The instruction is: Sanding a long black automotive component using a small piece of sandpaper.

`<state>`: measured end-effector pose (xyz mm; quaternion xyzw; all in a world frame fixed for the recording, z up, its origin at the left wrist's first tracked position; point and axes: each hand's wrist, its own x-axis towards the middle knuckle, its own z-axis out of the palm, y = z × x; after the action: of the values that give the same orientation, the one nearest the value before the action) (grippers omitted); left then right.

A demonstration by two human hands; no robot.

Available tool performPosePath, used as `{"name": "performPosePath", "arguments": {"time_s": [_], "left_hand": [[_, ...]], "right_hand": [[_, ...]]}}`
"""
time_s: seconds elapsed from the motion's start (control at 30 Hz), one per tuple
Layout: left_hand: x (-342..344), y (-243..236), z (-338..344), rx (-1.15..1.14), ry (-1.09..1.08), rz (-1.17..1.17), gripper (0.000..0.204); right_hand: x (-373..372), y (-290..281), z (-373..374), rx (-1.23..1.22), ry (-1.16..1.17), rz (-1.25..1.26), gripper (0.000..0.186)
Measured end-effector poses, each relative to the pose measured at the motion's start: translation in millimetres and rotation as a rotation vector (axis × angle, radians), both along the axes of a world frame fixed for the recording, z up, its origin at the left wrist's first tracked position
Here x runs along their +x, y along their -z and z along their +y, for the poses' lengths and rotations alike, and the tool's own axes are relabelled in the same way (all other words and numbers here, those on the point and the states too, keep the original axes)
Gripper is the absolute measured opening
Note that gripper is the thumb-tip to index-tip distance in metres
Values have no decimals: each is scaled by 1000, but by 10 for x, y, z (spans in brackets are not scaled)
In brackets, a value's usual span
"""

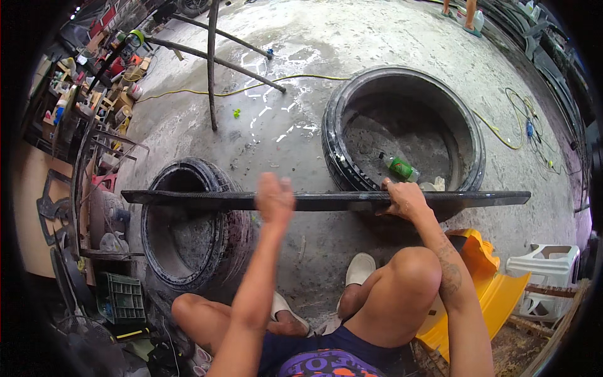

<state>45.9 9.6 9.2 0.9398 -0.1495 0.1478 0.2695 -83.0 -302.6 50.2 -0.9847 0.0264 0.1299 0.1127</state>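
A long, narrow, glossy black strip [339,201] with a woven-looking surface lies crosswise in front of me, spanning two tires. My right hand [407,201] grips it right of its middle, with fingers at both the far and near edges. Over the strip, left of its middle, is my left hand [275,200]. Motion smears its fingers, so whether it holds anything is not clear. Under the strip's left part stands the smaller tire [235,251]; the larger tire [336,141] is beneath and beyond its right part.
A green-labelled bottle [401,168] lies inside the larger tire. Yellow curved panels [468,308] and a white plastic stool [546,261] are at right. A dark metal stand [212,69] stands beyond. Cluttered shelves [81,113] and a green crate [121,298] line the left. A person's legs [470,16] show far off.
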Motion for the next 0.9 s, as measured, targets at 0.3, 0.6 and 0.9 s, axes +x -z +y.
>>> {"name": "performPosePath", "arguments": {"time_s": [0.3, 0.6, 0.9], "left_hand": [[-272, -29, -740, -20, 336, -317, 25], [-584, -136, -1347, -16, 349, 149, 30], [359, 96, 469, 191, -65, -258, 25]], "right_hand": [[-25, 99, -69, -40, -3, -59, 59], [-43, 167, -137, 25, -43, -25, 72], [-204, -62, -455, -108, 6, 85, 65]]}}
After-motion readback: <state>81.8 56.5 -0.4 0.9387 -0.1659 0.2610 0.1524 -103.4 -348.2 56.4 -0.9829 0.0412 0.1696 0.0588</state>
